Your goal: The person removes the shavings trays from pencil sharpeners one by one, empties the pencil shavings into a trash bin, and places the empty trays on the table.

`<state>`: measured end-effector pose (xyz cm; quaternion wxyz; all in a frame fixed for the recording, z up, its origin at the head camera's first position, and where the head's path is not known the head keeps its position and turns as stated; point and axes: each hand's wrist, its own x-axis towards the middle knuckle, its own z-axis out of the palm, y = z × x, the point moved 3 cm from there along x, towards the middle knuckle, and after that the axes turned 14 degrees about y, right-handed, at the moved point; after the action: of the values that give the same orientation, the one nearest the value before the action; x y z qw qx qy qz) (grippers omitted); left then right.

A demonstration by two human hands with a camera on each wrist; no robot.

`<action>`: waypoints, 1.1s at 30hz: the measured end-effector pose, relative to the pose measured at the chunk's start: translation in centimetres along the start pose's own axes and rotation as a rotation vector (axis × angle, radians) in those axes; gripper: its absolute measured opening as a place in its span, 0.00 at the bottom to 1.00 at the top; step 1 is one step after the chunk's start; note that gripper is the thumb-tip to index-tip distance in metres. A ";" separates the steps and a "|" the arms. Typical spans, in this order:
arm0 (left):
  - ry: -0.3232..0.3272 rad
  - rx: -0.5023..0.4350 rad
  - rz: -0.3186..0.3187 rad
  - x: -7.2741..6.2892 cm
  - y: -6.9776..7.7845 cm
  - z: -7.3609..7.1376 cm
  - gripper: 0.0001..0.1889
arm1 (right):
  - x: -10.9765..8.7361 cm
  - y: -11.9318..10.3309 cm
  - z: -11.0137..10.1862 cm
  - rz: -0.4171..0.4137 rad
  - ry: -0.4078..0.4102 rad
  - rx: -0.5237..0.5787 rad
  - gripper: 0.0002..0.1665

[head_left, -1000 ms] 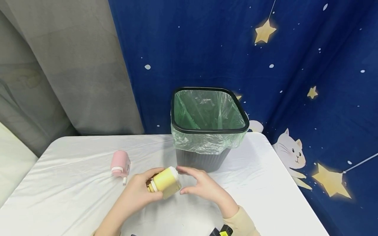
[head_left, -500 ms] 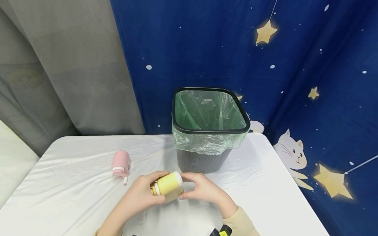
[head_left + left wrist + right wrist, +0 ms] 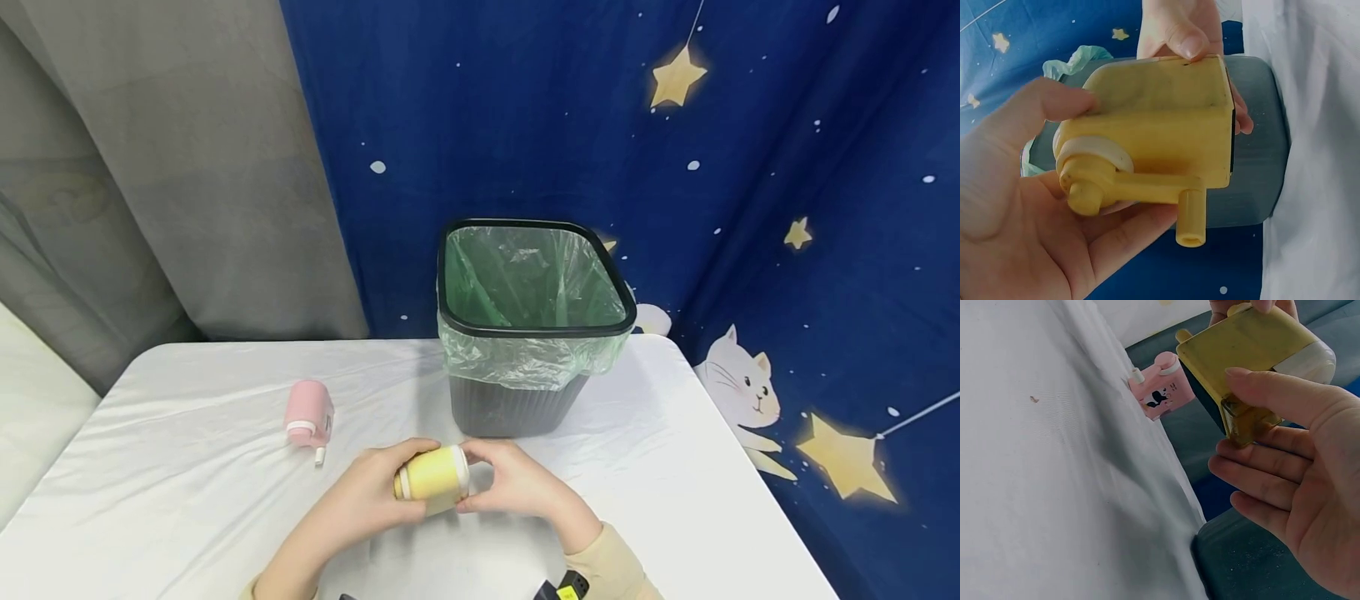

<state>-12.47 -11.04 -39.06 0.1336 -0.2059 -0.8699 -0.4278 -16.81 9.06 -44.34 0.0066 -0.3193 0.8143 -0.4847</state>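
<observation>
A yellow hand-crank pencil sharpener [image 3: 435, 477] is held above the table in front of the bin, lying on its side. My left hand [image 3: 372, 490] grips its crank end, thumb on one side and fingers on the other. The crank handle [image 3: 1191, 215] points away from the body in the left wrist view. At the opposite end my right hand [image 3: 522, 483] pinches the sharpener between thumb and fingers. A dark-stained, see-through part [image 3: 1244, 422] shows beside the right thumb in the right wrist view. Part of the sharpener is hidden behind my fingers.
A grey bin [image 3: 517, 408] with a black rim and a green liner bag [image 3: 525, 362] stands behind my hands. To the left, a pink pencil sharpener [image 3: 307, 404] with a panda picture sits on the white-covered table [image 3: 187, 442]. Curtains hang behind.
My right hand has closed in on the yellow pencil sharpener's end and now pinches it. The sharpener and left hand have shifted slightly right and turned a little towards level.
</observation>
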 end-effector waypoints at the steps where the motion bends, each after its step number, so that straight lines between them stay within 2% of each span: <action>1: 0.004 0.019 0.014 0.0 0.0 0.1 0.29 | 0.0 0.0 0.0 -0.004 0.002 -0.007 0.32; 5: 0.013 0.088 0.058 0.0 -0.1 0.6 0.28 | 0.1 -0.1 0.2 -0.012 0.004 -0.040 0.31; 8: 0.015 0.100 0.082 0.0 -0.2 0.9 0.27 | 0.0 0.0 0.3 -0.008 0.000 -0.063 0.31; 14: 0.002 0.057 0.094 -0.1 -0.2 1.0 0.27 | 0.0 -0.1 0.2 -0.015 -0.009 -0.091 0.31; 24: -0.031 0.008 0.069 -0.1 0.2 0.5 0.29 | -0.1 -0.9 -0.5 -0.049 -0.027 -0.146 0.30; 33: -0.025 -0.017 0.094 -0.1 0.5 0.4 0.28 | -0.2 -1.2 -0.8 -0.069 -0.029 -0.130 0.28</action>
<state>-12.14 -10.53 -39.02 0.1408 -0.2532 -0.8572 -0.4257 -16.29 9.41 -42.98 -0.0191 -0.3539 0.8324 -0.4261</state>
